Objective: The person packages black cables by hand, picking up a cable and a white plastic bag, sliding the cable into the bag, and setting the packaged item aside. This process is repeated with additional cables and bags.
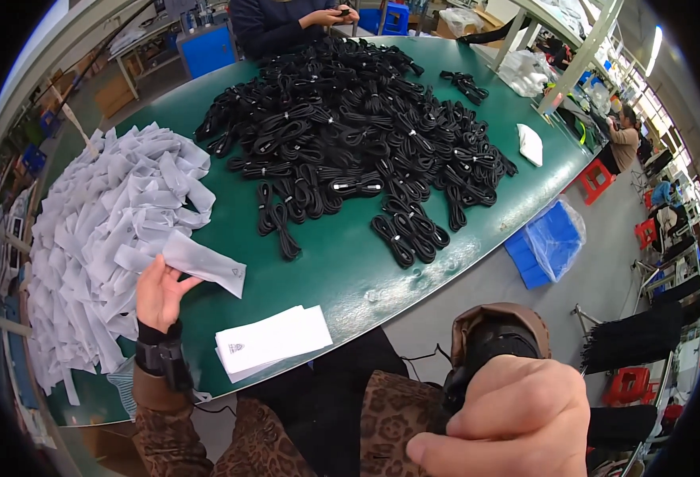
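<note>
My left hand [159, 292] holds one white translucent plastic bag [203, 265] by its end, lifted just off the edge of a big heap of the same white bags [103, 230] at the left of the green table [342, 262]. My right hand [517, 421] is a closed fist close to the camera at the lower right, off the table, with nothing visible in it. A large pile of bundled black cables [350, 135] covers the table's middle and far side. A small flat stack of white bags [272, 340] lies at the near edge.
Another person in dark sleeves [286, 20] works at the table's far end. A loose white bag [529, 145] lies at the right edge. A blue bin with a plastic liner [552, 238] and red stools [596, 179] stand on the floor to the right.
</note>
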Available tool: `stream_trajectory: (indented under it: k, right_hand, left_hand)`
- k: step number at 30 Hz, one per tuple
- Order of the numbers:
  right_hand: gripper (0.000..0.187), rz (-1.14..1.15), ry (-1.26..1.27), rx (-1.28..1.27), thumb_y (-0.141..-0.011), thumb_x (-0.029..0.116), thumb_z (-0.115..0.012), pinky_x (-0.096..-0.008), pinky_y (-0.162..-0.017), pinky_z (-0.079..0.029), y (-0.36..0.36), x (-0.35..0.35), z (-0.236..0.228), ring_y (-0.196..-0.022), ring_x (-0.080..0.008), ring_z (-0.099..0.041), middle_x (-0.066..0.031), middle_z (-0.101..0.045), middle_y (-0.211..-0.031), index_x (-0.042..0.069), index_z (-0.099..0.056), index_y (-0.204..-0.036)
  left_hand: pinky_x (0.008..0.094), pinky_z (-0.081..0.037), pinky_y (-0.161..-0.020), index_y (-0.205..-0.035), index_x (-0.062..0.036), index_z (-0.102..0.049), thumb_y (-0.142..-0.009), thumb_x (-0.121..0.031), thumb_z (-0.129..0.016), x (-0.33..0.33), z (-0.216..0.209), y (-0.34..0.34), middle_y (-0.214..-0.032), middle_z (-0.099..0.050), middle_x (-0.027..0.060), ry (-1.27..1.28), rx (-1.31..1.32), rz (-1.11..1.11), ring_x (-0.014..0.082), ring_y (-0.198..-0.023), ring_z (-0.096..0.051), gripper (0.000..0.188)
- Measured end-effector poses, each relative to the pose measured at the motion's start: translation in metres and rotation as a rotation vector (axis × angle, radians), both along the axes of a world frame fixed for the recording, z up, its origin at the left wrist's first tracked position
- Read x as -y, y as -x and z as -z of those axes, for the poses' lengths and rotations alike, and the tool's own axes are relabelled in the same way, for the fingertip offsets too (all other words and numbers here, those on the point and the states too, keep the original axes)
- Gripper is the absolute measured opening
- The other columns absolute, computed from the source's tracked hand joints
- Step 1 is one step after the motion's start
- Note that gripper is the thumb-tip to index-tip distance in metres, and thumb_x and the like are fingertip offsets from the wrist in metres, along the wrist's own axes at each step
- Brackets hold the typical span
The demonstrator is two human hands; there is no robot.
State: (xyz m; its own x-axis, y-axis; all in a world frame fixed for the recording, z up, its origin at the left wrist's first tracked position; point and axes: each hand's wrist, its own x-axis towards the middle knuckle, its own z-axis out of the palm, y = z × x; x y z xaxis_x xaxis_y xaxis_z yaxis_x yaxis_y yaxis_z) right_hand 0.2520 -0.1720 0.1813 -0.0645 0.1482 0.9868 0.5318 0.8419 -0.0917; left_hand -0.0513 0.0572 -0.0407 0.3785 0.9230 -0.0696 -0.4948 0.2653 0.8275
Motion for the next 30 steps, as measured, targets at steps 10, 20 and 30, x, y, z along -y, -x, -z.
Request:
stream_trajectory:
  k: [10, 20, 30]
  right_hand:
    - [0.027, -0.031, 0.098, 0.107, -0.075, 0.014, -0.069, -0.0294, -0.052, -0.042, 0.009, -0.011, -0.001, -0.060, -0.0171, -0.052, -0.0069, -0.058, -0.084, 0.000, -0.065, -0.098]
    - [0.027, 0.082, 0.240, 0.215, -0.075, 0.015, -0.062, -0.0306, -0.056, -0.042, 0.018, -0.060, 0.022, -0.064, -0.0184, -0.053, -0.0049, -0.045, -0.076, 0.003, -0.064, -0.099]
    - [0.031, 0.299, 0.853, 0.688, -0.082, 0.028, -0.073, -0.0419, -0.071, -0.053, -0.015, -0.166, 0.249, -0.084, -0.0326, -0.060, -0.0148, -0.056, -0.099, 0.007, -0.063, -0.102]
  left_hand:
    - [0.0707, -0.036, -0.108, -0.141, 0.0036, -0.038, -0.105, -0.021, -0.045, -0.017, 0.020, 0.043, -0.146, -0.045, 0.0182, 0.151, 0.104, 0.032, 0.0363, -0.139, -0.040, 0.044]
    - [0.0686, -0.036, -0.109, -0.142, 0.0022, -0.038, -0.104, -0.021, -0.048, -0.036, 0.031, 0.052, -0.146, -0.045, 0.0176, 0.166, 0.179, -0.062, 0.0346, -0.139, -0.040, 0.046]
    - [0.0450, -0.034, -0.114, -0.146, 0.0052, -0.037, -0.100, -0.025, -0.059, -0.020, 0.064, 0.101, -0.147, -0.044, 0.0212, -0.520, -0.962, -0.904, 0.0340, -0.140, -0.039, 0.059]
